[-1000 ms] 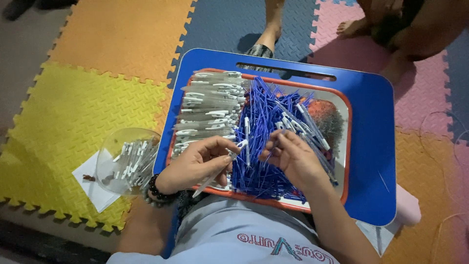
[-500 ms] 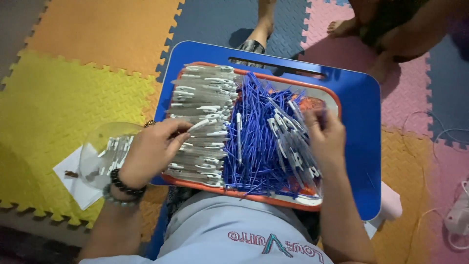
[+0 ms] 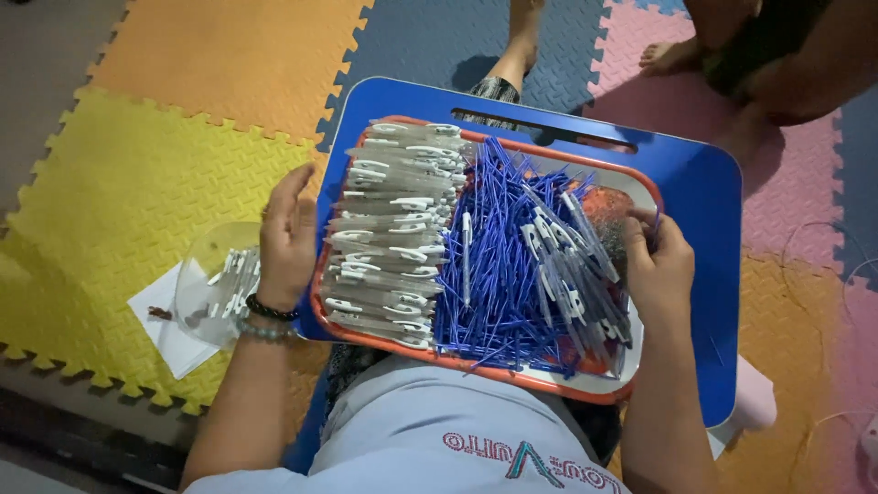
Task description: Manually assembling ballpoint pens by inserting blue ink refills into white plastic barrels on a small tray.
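An orange-rimmed white tray (image 3: pixel 549 382) rests on a blue lap table (image 3: pixel 704 183) over my legs. Its left part holds rows of clear pen barrels with white clips (image 3: pixel 393 238). A heap of thin blue refills (image 3: pixel 498 284) fills the middle, and assembled pens (image 3: pixel 572 265) lie across it on the right. My left hand (image 3: pixel 288 238) hovers flat with fingers apart at the tray's left rim, holding nothing, beside a clear bowl (image 3: pixel 197 274). My right hand (image 3: pixel 660 270) sits at the tray's right side, fingers curled into the pieces; what it grips is hidden.
The clear bowl holds several pens and sits on white paper (image 3: pixel 169 338) on a yellow foam mat (image 3: pixel 119 201). Orange, blue and pink mats surround it. Another person's bare feet and legs (image 3: pixel 677 55) are beyond the table. Thin cables (image 3: pixel 823 274) lie at right.
My left hand left the middle of the tray, went out left toward the bowl, and now hovers open at the tray's left rim. My right hand shifted to the tray's right side.
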